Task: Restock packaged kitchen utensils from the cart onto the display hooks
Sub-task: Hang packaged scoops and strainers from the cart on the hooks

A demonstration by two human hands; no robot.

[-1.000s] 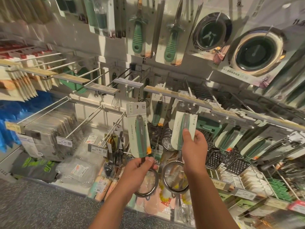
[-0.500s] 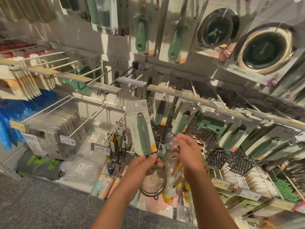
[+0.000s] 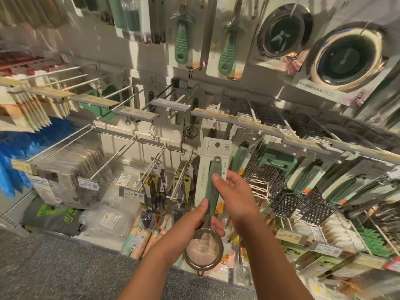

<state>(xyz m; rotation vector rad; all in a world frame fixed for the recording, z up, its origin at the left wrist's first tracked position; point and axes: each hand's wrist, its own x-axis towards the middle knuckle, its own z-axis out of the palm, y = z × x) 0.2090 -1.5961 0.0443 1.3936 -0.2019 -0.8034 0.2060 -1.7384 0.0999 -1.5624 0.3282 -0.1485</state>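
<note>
The packaged strainer (image 3: 211, 187) was held upright before the display, its long axis vertical. Its neck was gripped by the left hand (image 3: 192, 224); its green handle was pinched by the right hand (image 3: 234, 195), which was nearer the card's hang hole. The target hook could not be made out.

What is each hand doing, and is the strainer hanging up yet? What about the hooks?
Left hand: grips the strainer low on its handle.
Right hand: pinches the card higher up.
Packaged strainer: held upright, not on a hook yet.
Bare hooks: nothing hanging near their tips.
Graters: hanging on their hooks.
</note>
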